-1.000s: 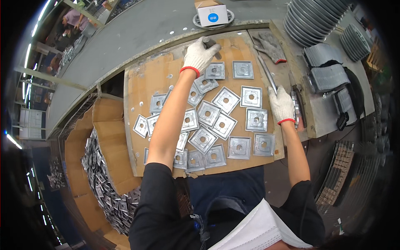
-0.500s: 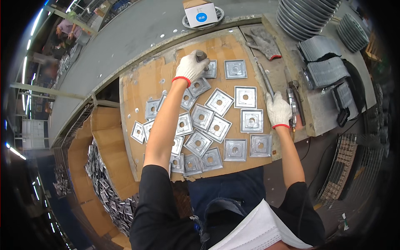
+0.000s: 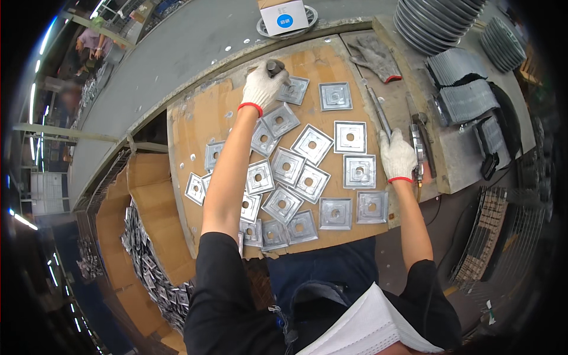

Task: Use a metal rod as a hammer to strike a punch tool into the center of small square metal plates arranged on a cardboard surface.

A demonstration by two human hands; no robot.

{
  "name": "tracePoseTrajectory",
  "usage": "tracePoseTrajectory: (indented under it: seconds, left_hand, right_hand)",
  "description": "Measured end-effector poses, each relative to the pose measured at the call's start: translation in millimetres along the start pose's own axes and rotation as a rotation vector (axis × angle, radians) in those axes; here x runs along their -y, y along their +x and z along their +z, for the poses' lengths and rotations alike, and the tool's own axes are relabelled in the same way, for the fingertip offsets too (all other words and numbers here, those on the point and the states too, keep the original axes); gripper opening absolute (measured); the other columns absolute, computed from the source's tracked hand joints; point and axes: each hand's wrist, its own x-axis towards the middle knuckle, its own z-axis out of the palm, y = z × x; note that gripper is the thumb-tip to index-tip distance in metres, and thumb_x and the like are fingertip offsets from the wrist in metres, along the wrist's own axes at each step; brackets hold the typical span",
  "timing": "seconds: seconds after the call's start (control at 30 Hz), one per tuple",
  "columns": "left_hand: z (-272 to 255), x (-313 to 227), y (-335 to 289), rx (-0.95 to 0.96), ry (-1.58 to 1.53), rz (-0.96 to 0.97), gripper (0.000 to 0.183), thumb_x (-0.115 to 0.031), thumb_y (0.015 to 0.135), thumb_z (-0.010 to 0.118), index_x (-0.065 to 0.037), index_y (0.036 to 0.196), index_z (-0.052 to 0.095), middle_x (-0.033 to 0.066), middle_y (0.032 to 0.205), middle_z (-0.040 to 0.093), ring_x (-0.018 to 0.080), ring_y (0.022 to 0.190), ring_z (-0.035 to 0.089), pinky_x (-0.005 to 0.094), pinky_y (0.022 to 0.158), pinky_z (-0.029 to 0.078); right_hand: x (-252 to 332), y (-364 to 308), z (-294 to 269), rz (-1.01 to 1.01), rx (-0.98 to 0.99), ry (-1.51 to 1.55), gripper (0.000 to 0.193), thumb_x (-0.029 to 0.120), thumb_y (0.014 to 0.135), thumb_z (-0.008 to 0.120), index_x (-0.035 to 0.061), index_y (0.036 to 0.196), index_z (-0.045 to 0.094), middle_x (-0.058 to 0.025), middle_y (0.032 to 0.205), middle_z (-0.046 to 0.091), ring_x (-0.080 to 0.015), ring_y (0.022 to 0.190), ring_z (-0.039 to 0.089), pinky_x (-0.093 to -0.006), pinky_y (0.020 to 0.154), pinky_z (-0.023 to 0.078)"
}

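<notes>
My left hand [image 3: 262,89], in a white knit glove with a red cuff, is closed round a dark grey cylinder [image 3: 274,67] whose round end points up. Beside its fingers, at the far side of the cardboard-covered bench, lies a square metal plate [image 3: 295,90], partly hidden by the glove. On the right, my gloved right hand [image 3: 397,157] is closed over the near end of a long metal rod [image 3: 379,111]. Several square plates with centre holes, such as one plate [image 3: 350,138], lie between my arms, some overlapping. My left forearm covers part of the group.
An air tool [image 3: 418,151] lies just right of my right hand. Beyond are a spare grey glove [image 3: 375,59], stacked round metal parts [image 3: 436,26] and stacked plates [image 3: 464,102]. A white box [image 3: 284,18] stands at the back. At left, a carton [image 3: 151,189] holds many metal pieces.
My left hand has moved slightly left and away from me with the cylinder. The plate beside it has shifted and turned, and more of it shows. My right hand stays nearly still.
</notes>
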Motion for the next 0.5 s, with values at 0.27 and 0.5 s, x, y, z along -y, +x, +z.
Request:
tracePoseTrajectory:
  seconds: [0.27,0.5]
  left_hand:
    - [-1.1,6.6,5.2,0.106,0.180,0.042,0.039,-0.033,0.091,0.074,-0.007,0.119,0.074,0.0102,0.110,0.081,0.0264,0.102,0.074,0.0370,0.095,0.057]
    - [0.5,4.1,10.7,0.158,0.199,0.013,0.040,-0.036,0.091,0.073,-0.010,0.121,0.074,0.0102,0.112,0.081,0.0283,0.106,0.075,0.0385,0.096,0.057]
  right_hand:
    - [9.8,0.6,-3.9,0.002,0.004,0.036,0.056,0.058,0.108,0.050,0.0052,0.120,0.064,-0.0303,0.083,0.074,-0.0512,0.081,0.074,-0.0619,0.072,0.056]
    - [9.8,-2.9,-8.2,0.029,0.022,0.042,0.055,0.057,0.108,0.050,0.0049,0.120,0.064,-0.0319,0.086,0.073,-0.0524,0.084,0.073,-0.0620,0.075,0.055]
